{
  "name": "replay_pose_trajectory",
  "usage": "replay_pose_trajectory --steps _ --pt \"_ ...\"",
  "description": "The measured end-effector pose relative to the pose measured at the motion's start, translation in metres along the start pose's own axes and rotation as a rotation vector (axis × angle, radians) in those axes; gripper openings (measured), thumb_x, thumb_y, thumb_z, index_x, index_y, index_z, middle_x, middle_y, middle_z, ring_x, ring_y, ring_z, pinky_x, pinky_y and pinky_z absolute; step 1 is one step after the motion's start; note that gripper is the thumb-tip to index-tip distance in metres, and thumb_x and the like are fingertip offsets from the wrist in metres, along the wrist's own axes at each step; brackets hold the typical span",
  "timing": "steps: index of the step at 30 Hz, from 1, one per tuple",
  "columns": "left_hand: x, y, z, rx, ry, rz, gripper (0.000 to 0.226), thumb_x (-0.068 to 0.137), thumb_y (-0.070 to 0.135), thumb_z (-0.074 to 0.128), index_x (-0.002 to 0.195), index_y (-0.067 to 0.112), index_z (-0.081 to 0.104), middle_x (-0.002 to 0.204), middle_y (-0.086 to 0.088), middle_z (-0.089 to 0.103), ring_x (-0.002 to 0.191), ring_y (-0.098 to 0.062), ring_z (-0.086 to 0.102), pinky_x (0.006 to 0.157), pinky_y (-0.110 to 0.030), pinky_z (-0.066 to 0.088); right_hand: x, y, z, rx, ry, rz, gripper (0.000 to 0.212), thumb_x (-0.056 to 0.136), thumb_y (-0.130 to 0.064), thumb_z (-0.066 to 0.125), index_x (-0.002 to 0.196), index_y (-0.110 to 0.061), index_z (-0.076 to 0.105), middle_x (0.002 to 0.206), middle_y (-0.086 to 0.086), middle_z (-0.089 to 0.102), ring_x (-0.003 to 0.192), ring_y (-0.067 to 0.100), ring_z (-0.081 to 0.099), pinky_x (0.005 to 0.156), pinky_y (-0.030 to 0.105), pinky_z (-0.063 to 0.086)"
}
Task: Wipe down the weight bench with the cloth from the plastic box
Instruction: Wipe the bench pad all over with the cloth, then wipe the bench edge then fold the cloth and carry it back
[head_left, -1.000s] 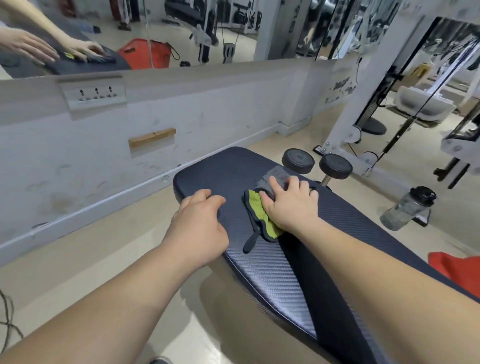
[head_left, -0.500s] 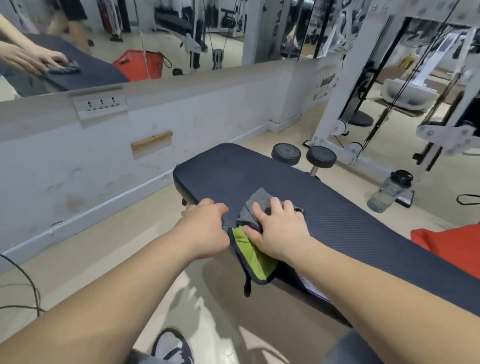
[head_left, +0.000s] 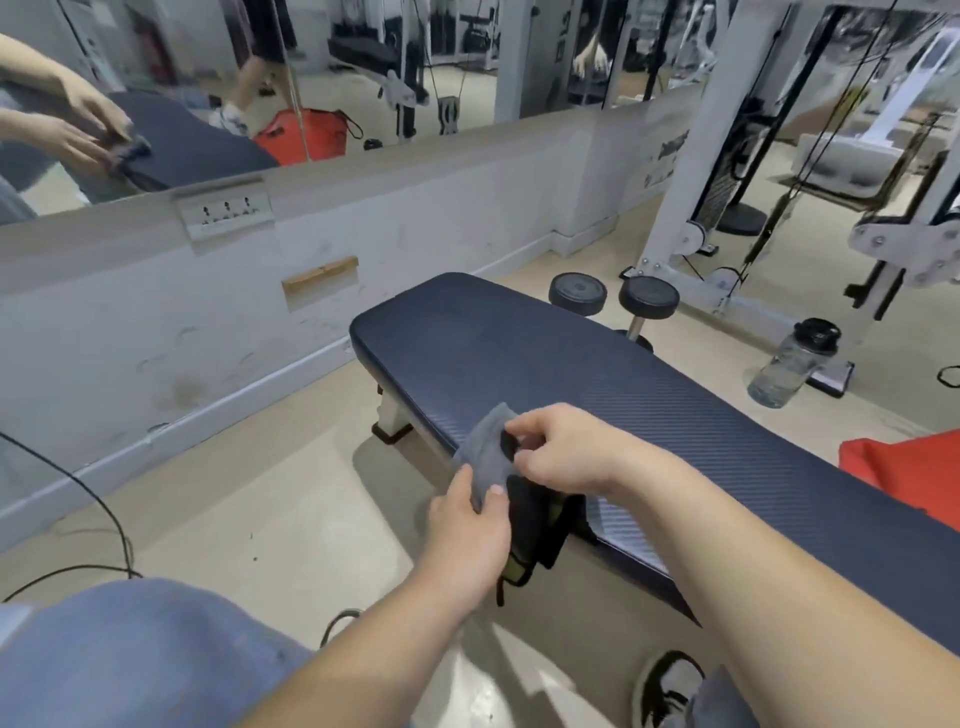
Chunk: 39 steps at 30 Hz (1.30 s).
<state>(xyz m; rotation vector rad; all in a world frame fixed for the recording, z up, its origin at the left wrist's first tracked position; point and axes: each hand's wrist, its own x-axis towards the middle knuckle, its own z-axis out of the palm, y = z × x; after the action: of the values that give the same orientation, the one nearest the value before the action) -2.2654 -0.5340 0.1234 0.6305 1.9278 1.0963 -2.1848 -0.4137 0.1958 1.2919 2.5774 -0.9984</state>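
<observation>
Beside the mirrored gym wall, the grey-and-green microfibre cloth has come up off the dark blue padded weight bench at its near edge, the left hand and right hand both pinching it, probably refolding before wiping more.

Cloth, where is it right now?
In the head view, lower centre: the cloth is pinched between the left hand and right hand at the near edge of the weight bench, its dark part hanging down.
</observation>
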Motion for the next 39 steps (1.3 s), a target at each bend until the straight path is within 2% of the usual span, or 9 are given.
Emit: replay_pose_trajectory --steps 3,6,9,13,19,27,31,34,39 --pt "-0.017 0.017 0.041 -0.209 0.029 -0.19 0.081 0.096 0.056 0.045 0.155 0.046 -0.01 0.166 -0.001 0.017 0.144 -0.029 0.035 0.115 -0.044 0.032 0.008 0.005 -0.015 0.15 0.106 0.061 0.036 0.083 -0.017 0.048 0.109 -0.018 0.072 0.095 0.007 0.071 0.086 0.025 0.067 0.066 0.035 0.061" --pt "-0.006 0.043 0.075 -0.287 0.184 -0.323 0.088 0.099 0.056 0.041 0.155 0.036 -0.023 0.166 -0.01 0.004 0.143 -0.037 0.033 0.115 -0.051 0.027 0.012 0.004 -0.023 0.159 0.238 0.105 0.053 0.07 -0.026 0.044 0.115 -0.026 0.072 0.117 -0.003 0.071 0.107 0.024 0.065 0.094 0.038 0.056" --pt "0.027 0.057 0.085 -0.287 0.378 -0.472 0.079 0.103 0.046 0.035 0.159 0.021 -0.015 0.159 -0.018 0.015 0.141 -0.04 0.031 0.117 -0.052 0.021 0.012 0.005 -0.023 0.166 0.311 0.125 0.041 0.074 -0.019 0.046 0.103 -0.021 0.073 0.109 -0.001 0.072 0.104 0.027 0.065 0.094 0.041 0.057" --pt "0.057 0.061 0.072 -0.336 0.462 -0.578 0.082 0.103 0.05 0.04 0.159 0.017 -0.01 0.154 -0.02 0.018 0.139 -0.039 0.03 0.117 -0.053 0.019 0.01 0.0 -0.023 0.177 0.343 0.112 0.037 0.08 -0.013 0.048 0.107 -0.016 0.073 0.114 0.003 0.072 0.11 0.031 0.066 0.094 0.044 0.057" --pt "0.106 0.049 0.035 -0.248 0.497 -0.504 0.07 0.102 0.046 0.042 0.157 0.016 0.011 0.147 -0.022 0.03 0.127 -0.047 0.044 0.11 -0.06 0.033 0.041 -0.012 -0.015 0.171 0.332 0.098 0.031 0.081 -0.015 0.049 0.101 -0.017 0.073 0.105 -0.001 0.073 0.099 0.027 0.067 0.09 0.042 0.059" --pt "0.205 0.047 -0.072 -0.085 0.408 -0.222 0.056 0.098 0.039 0.051 0.147 0.013 0.042 0.147 -0.015 0.05 0.128 -0.038 0.053 0.11 -0.04 0.041 0.119 -0.037 -0.025 0.054 0.34 -0.029 0.025 0.087 -0.024 0.046 0.087 -0.023 0.071 0.084 -0.008 0.071 0.084 0.022 0.066 0.077 0.038 0.059" --pt "0.248 0.062 -0.118 0.101 0.364 -0.211 0.059 0.103 0.037 0.048 0.148 0.001 0.039 0.149 -0.021 0.048 0.134 -0.04 0.049 0.111 -0.038 0.04 0.169 -0.051 -0.021 0.017 0.31 -0.081 0.026 0.093 -0.027 0.047 0.1 -0.027 0.071 0.093 -0.008 0.07 0.091 0.023 0.066 0.081 0.038 0.058" --pt "0.283 0.071 -0.145 0.307 0.285 -0.111 0.054 0.104 0.035 0.046 0.147 0.004 0.041 0.148 -0.02 0.049 0.134 -0.04 0.048 0.11 -0.038 0.04 0.206 -0.053 -0.022 -0.125 0.31 -0.095 0.03 0.097 -0.034 0.047 0.116 -0.023 0.069 0.116 -0.001 0.064 0.112 0.026 0.059 0.086 0.039 0.054" --pt "0.328 0.098 -0.166 0.603 0.075 0.06 0.043 0.105 0.034 0.045 0.144 0.015 0.051 0.146 -0.01 0.055 0.133 -0.032 0.05 0.111 -0.034 0.037 0.256 -0.028 -0.046 -0.465 0.328 0.105 0.059 0.101 -0.057 0.035 0.143 -0.017 0.048 0.143 0.015 0.048 0.134 0.038 0.044 0.104 0.048 0.041"
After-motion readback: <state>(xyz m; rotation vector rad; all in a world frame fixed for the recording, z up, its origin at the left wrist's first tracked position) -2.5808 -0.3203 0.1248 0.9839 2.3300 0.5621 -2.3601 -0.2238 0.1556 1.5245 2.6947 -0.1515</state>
